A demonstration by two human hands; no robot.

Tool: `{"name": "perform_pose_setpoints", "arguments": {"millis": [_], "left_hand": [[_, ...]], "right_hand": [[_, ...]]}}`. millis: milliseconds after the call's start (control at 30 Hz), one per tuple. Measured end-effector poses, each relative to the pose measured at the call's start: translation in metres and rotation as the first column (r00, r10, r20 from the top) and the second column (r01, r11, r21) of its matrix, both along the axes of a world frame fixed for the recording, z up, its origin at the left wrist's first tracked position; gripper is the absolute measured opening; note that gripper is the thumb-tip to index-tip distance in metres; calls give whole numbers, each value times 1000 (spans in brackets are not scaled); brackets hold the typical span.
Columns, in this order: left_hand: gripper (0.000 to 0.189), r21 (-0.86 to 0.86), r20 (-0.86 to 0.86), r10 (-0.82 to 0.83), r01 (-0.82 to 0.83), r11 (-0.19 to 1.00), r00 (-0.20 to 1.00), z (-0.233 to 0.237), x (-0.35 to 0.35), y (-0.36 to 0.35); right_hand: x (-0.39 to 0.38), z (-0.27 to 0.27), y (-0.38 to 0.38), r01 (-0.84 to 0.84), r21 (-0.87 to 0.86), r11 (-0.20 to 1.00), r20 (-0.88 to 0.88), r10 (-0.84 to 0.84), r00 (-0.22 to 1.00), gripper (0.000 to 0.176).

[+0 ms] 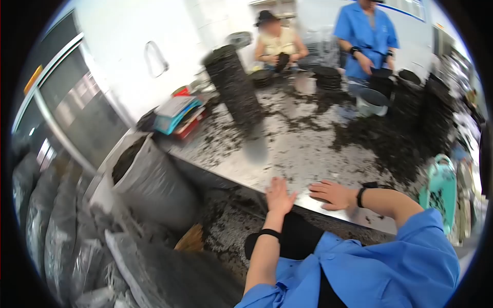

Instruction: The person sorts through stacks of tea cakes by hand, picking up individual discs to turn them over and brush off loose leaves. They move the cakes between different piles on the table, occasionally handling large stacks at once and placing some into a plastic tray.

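Note:
My left hand (280, 196) rests at the near edge of the metal table (292, 174), fingers stretched out and holding nothing. To its right, my right hand (329, 194) lies palm down on the tabletop with its fingers extended; a dark patch shows under the fingertips, too blurred to name. Dark flaky bits (385, 143) are strewn over the table, thickest at the right. Beyond my hands stands a tall, leaning stack of dark round pieces (233, 84), apart from both of them.
An open grey sack (154, 179) stands left of the table, near full plastic bags (64, 231). A teal scoop (440, 192) lies at the right. Books or boxes (179, 115) sit at the left edge. Two people (365, 38) work across the table, near a grey bucket (372, 102).

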State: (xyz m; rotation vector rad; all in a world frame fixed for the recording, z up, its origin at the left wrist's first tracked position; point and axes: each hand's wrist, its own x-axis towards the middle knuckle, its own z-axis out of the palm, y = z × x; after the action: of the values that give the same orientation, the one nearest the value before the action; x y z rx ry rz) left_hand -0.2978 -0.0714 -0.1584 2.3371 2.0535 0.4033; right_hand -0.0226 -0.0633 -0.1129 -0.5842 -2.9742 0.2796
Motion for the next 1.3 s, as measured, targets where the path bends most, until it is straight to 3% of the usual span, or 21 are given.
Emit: {"name": "perform_pose_setpoints", "arguments": {"millis": [133,200,300,367,500,533,633,667,800,833,900,933,967,1000,1033,1100,1133,1167,1233,1300], "left_hand": [[84,96,123,-67,55,994,990,-3,-42,25],[87,-31,58,109,-107,994,992,11,-72,40],[93,23,70,186,-188,982,980,13,-143,79],[99,-71,15,259,-258,964,966,18,-198,116],[105,-72,-31,368,-369,926,929,20,-311,205],[107,-101,53,400,-394,914,915,27,-331,224],[107,-78,119,449,-442,894,886,22,-377,278],[103,-92,83,446,-438,894,891,23,-377,292],[89,-121,65,260,-251,961,963,18,-306,352],[87,-150,166,178,-153,977,970,28,-263,360],[77,-207,253,-86,141,968,964,25,-171,365],[73,-231,276,-243,309,923,930,17,-129,364],[76,-364,541,-340,579,730,769,36,-90,367],[77,-330,581,-401,655,680,708,46,-61,356],[73,-261,538,-473,671,693,698,64,-44,352],[71,-134,466,-547,666,733,696,92,-44,366],[62,34,589,-572,689,724,571,106,-58,378],[57,-7,569,-529,647,762,630,105,-82,385],[50,-31,523,-395,480,877,755,84,-136,388],[49,66,416,-260,256,964,871,46,-181,379]], "right_hand": [[-35,8,11,-226,17,974,96,223,970,66],[-62,9,27,-307,22,951,118,303,946,65],[-109,5,66,-396,-31,918,96,397,913,63],[-148,-1,98,-424,-70,903,88,429,899,61],[-223,0,142,-490,-184,852,-18,496,868,62],[-233,-1,146,-508,-214,834,-51,510,859,62],[-245,-7,152,-482,-253,839,11,501,865,62],[-244,-11,153,-486,-275,830,-39,495,868,62],[-252,-19,158,-499,-293,815,-154,475,866,62],[-266,-13,166,-472,-293,831,-169,441,881,62],[-294,-1,188,-388,-290,875,-2,405,914,63],[-302,-25,198,-331,-270,904,-176,292,940,63],[-306,-1,228,-125,-521,844,-9,141,990,63],[-300,31,265,114,-710,695,185,27,982,62],[-277,48,275,441,-564,698,210,-396,894,63],[-206,-72,323,629,-362,688,-177,-713,679,66],[-164,23,349,815,-462,350,215,-847,486,62],[-129,14,363,937,-326,125,178,-965,191,59],[-58,-26,366,971,-54,-231,-270,-933,-237,52],[-57,-3,390,924,-235,-301,-83,-941,-328,55]]}}
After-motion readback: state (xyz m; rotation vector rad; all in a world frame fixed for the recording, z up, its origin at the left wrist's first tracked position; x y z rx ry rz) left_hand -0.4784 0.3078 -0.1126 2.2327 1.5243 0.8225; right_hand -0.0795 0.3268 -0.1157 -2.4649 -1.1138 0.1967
